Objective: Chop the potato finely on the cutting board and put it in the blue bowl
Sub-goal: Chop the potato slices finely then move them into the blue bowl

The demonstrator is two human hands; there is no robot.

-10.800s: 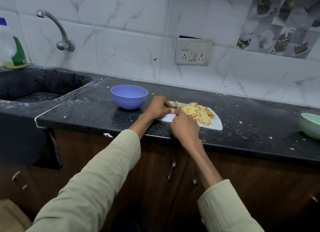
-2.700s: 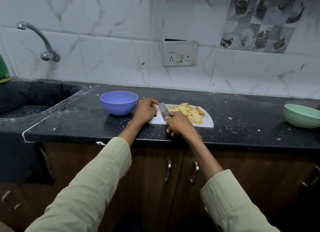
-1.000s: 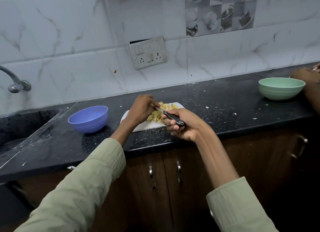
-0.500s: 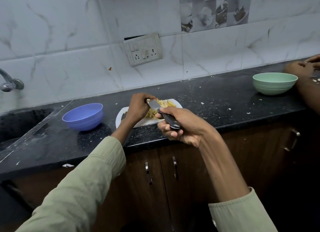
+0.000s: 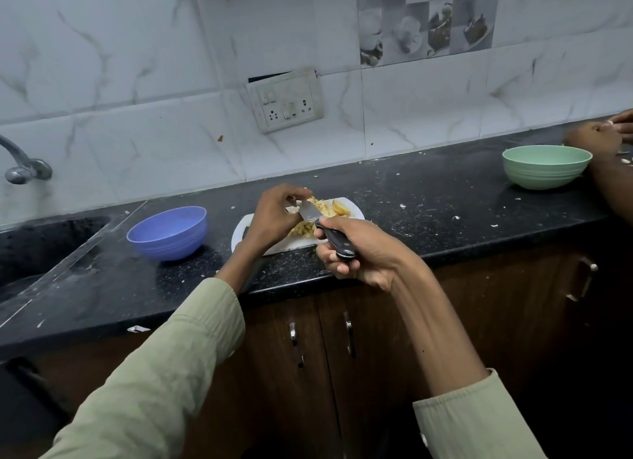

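**Wiping the blade over the board**

Right hand (image 5: 359,253) is gripping the knife (image 5: 322,225) handle; left hand (image 5: 274,215) fingertips are pinching at the blade. A slip risks cut fingers. Chopped potato (image 5: 308,227) is lying on the cutting board (image 5: 239,232); blue bowl (image 5: 169,232) sitting just left, unobstructed. Green bowl (image 5: 544,166) far right.

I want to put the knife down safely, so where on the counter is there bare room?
The widest bare stretch of counter lies between the cutting board and the green bowl, with only small scraps on it. The front strip below the blue bowl is also free. It is crowded at the board, where the left hand, the right hand and the knife meet.
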